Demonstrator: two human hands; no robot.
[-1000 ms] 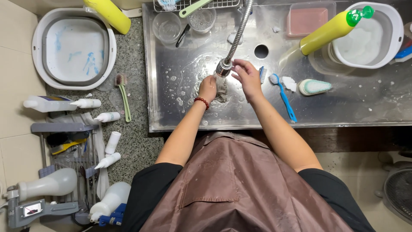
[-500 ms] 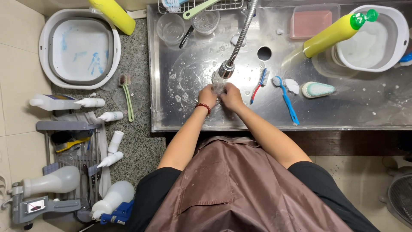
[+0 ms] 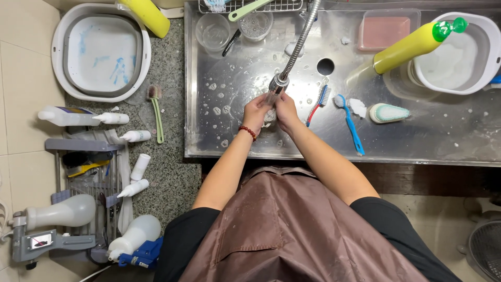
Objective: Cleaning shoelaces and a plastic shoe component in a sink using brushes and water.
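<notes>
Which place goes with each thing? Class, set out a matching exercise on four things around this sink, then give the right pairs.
Things:
1. blue brush
2. green-handled brush
3. yellow bottle with a green cap
4. pink sponge

Places:
A. on the granite counter, left of the sink
B. in a clear tub at the back of the sink
C. flat on the sink floor, right of the hands
D. leaning over the white basin's rim

Pairs: 1-C, 2-A, 3-D, 4-B

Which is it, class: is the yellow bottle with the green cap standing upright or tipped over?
Upright, as best I can tell: the yellow bottle stands by the white tub.
</notes>
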